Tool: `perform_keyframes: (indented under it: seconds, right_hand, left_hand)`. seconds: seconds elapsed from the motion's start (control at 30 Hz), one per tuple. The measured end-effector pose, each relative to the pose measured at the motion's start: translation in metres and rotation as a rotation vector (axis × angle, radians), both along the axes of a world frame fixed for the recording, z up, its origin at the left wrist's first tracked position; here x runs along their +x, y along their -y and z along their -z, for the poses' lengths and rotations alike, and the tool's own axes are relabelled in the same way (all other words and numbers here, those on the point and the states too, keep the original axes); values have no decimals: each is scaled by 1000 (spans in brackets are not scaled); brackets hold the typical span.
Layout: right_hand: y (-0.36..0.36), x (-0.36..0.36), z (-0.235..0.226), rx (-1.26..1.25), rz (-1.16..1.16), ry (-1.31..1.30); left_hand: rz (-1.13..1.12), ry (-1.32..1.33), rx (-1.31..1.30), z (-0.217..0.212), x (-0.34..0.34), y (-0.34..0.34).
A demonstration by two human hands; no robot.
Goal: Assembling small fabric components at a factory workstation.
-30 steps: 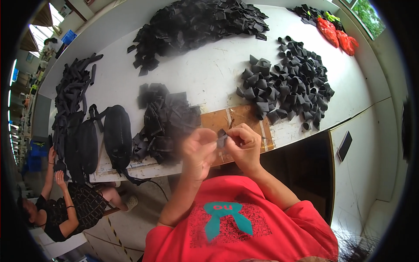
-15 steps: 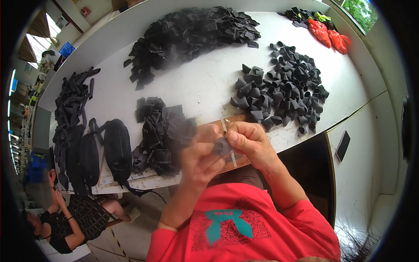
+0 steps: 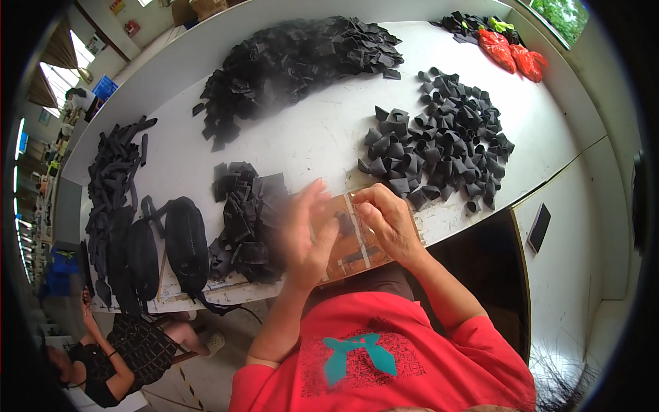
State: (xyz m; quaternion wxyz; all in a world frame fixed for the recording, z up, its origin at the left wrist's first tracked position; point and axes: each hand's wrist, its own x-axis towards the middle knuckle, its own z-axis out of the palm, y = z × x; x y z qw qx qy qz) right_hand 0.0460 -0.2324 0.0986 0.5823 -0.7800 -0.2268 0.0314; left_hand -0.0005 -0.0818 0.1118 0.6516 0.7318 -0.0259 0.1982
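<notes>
My left hand [image 3: 305,230] is raised over the left side of a brown board [image 3: 342,248], blurred by motion, its fingers spread and nothing seen in them. Over the board's right side is my right hand [image 3: 388,221], fingers loosely bent and thumb apart, with nothing visible in its grip. Between the hands, a small dark piece [image 3: 345,223] shows against the board; I cannot tell whether it lies on it or is in the air. A pile of flat black fabric pieces [image 3: 250,223] is just left of my left hand. Rolled black loops [image 3: 453,137] lie heaped beyond my right hand.
A large heap of black pieces [image 3: 295,62] covers the table's far side. Black strips [image 3: 113,172] and black pouches [image 3: 185,244] lie at the left. Red plastic bags [image 3: 511,53] sit at the far right. A seated person [image 3: 103,357] is at lower left.
My hands have parted; before, both were together holding a curled dark piece. The left hand has opened and moved left, and the board between them shows more.
</notes>
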Motion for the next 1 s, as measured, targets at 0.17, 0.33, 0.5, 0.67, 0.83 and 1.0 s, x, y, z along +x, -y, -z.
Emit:
perform_keyframes:
  seconds: [0.17, 0.33, 0.5, 0.67, 0.83, 1.0]
  right_hand:
    - [-4, -21, -20, -10, 35, 337]
    - [-15, -19, -24, -76, 113, 519]
    - [-13, -17, -22, -78, 111, 491]
    - [-12, -14, -4, -38, 87, 536]
    - [-8, -12, -9, -135, 101, 552]
    - [-16, -13, -18, -174, 30, 505]
  left_hand:
    - [134, 81, -8, -3, -1, 1]
    - [134, -7, -860, -3, -1, 4]
    - [146, -35, -1048, 9, -8, 4]
    - [190, -37, -901, 31, -12, 4]
    - [171, -95, -553, 2, 3, 3]
    - [215, -2, 30, -6, 5, -19]
